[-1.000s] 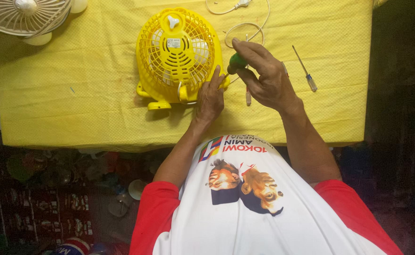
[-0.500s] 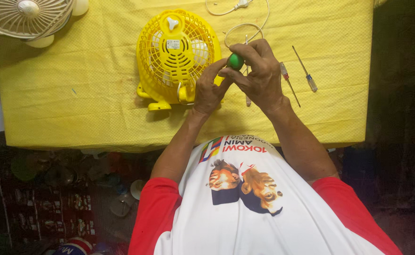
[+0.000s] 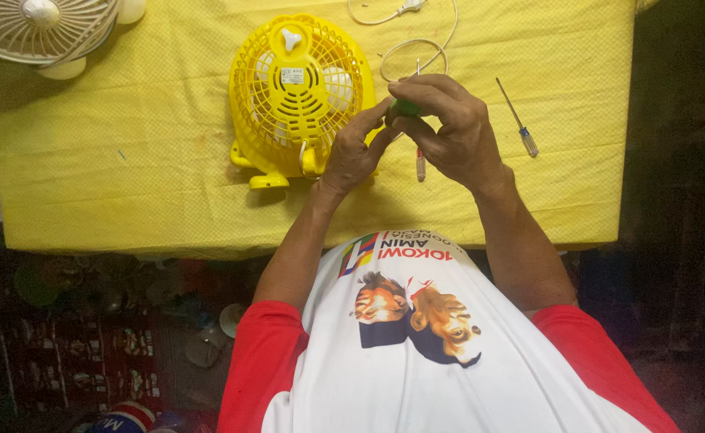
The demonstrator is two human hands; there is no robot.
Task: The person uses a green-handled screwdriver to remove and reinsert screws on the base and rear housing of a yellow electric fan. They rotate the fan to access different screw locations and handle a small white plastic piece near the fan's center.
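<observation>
A small yellow desk fan [image 3: 292,88] lies face down on the yellow tablecloth [image 3: 128,160], its rear grille up. Just right of it both hands meet around a small green object [image 3: 405,107]. My right hand [image 3: 448,128] pinches it from above with thumb and fingers. My left hand [image 3: 356,152] touches it from below with raised fingertips, and its palm is beside the fan's base. Most of the green object is hidden by the fingers.
A screwdriver [image 3: 420,160] lies under my hands and a second one [image 3: 517,120] lies further right. A white cable [image 3: 416,40] loops behind the hands. A beige fan [image 3: 44,28] stands at the far left corner. The table's near edge runs just below my forearms.
My hands have lifted off the fan's right side and come together around the green object, slightly further from the fan. The fan has not moved.
</observation>
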